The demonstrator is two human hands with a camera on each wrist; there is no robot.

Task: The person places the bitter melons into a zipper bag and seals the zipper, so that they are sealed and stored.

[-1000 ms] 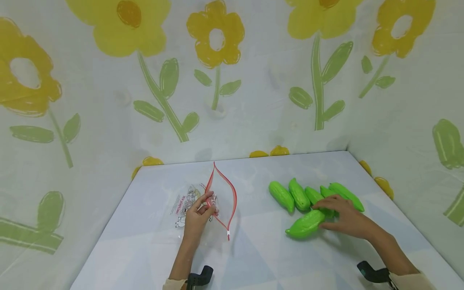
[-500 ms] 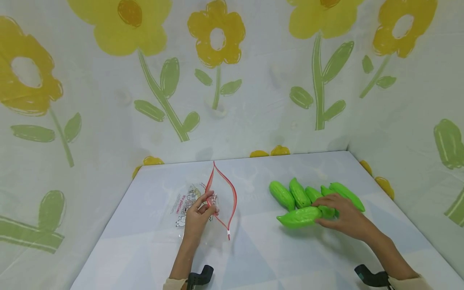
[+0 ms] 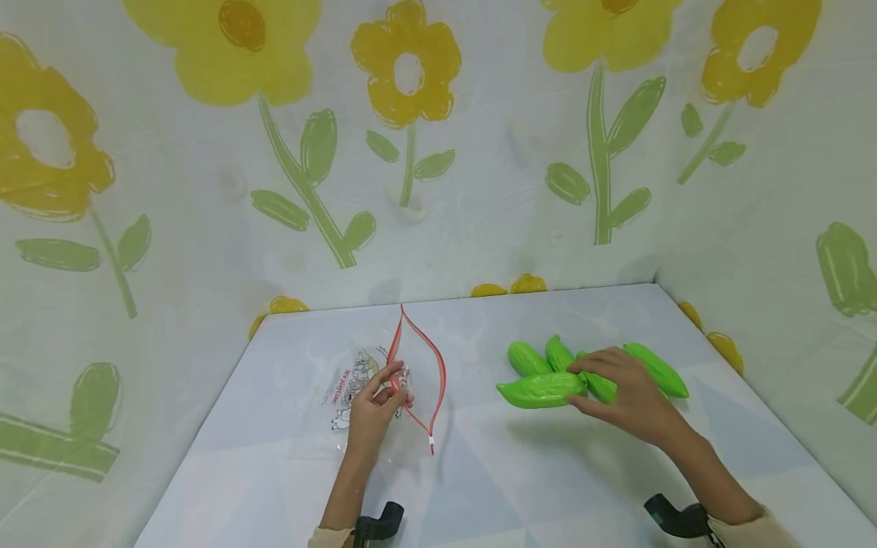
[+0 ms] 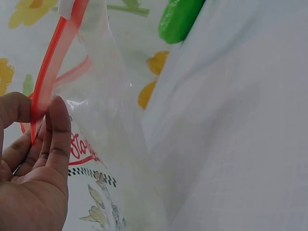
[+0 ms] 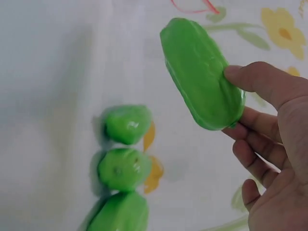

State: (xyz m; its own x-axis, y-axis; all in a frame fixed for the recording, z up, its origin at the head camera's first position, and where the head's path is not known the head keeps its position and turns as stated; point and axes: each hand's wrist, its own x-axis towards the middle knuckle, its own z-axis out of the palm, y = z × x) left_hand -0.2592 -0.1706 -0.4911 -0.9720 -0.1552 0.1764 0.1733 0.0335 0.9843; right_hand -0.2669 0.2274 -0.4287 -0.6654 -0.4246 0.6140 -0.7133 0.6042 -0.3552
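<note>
My right hand [image 3: 633,396] grips one end of a glossy bright green toy bitter melon [image 3: 541,390], ridged and tapering to a point at its left. It is held up off the table, thumb on one side and fingertips on the other in the right wrist view. Between thumb and fingers, my left hand [image 3: 373,415] pinches the red zip edge of a clear plastic zip bag [image 4: 120,120]. The bag's mouth gapes as a red-edged oval facing right, and printed drawings show on its side. A white slider [image 3: 432,440] sits at the near end of the zip.
Several similar green bitter melons lie on the pale table behind my right hand, one [image 3: 527,359] at the left of the group and another [image 3: 656,371] at the right. Flower-printed cloth [image 3: 479,190] walls the back and sides.
My right hand has lifted the bitter melon from the table and carried it up and leftward, toward the bag. My left hand and the bag's open mouth stay in place.
</note>
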